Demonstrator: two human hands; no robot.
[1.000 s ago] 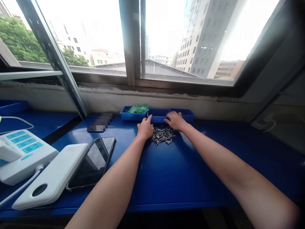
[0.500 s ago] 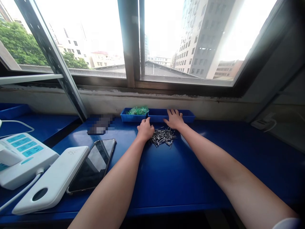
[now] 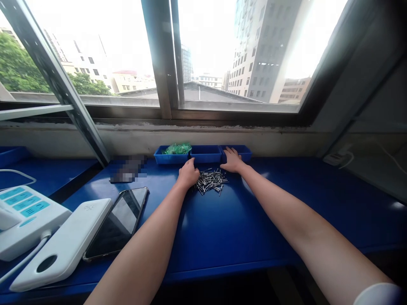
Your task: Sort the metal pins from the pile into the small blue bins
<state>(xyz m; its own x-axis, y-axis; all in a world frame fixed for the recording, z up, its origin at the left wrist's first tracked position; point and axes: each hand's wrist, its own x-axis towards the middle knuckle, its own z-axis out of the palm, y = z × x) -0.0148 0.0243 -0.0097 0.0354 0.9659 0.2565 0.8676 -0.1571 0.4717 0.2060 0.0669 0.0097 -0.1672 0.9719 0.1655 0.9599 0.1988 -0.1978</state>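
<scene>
A pile of small silver metal pins [image 3: 210, 181] lies on the blue table [image 3: 222, 228], near the wall. My left hand [image 3: 188, 173] rests at the pile's left edge, fingers curled, index finger toward the middle blue tray [image 3: 206, 154]. My right hand [image 3: 233, 159] lies flat with fingers spread on the front rim of the right blue tray [image 3: 244, 149]. A third blue tray [image 3: 165, 157] on the left holds green parts [image 3: 177, 148].
A black phone [image 3: 119, 222] and a white power bank [image 3: 63, 243] lie at the left front, beside a white power strip with blue labels [image 3: 22, 214] and its cable. A blurred dark object [image 3: 127, 169] sits near the window frame. White cables lie on the right ledge [image 3: 337, 159].
My right hand has shifted from the middle tray to the right tray's rim and flattened. My left hand stays beside the pins. The view has tilted slightly up and left.
</scene>
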